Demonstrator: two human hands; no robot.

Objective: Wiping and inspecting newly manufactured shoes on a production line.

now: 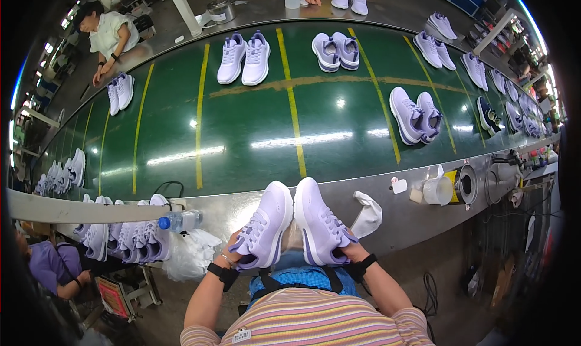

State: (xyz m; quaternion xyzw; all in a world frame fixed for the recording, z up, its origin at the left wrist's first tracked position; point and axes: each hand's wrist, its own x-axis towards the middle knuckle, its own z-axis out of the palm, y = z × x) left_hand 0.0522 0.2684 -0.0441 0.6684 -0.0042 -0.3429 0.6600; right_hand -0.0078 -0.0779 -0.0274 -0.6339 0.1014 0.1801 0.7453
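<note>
Holding a lilac sneaker in each hand, left hand (233, 247) clamped on left sneaker (264, 225), right hand (351, 249) on right sneaker (319, 220), near the green conveyor belt (254, 134); likely inspecting, needing a firm level grip

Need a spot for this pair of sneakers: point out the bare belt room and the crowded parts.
Bare green belt lies ahead of the left hand and right hand, between the white pair and the steel edge. The right end is crowded; the rack of sneakers fills the left.
</note>
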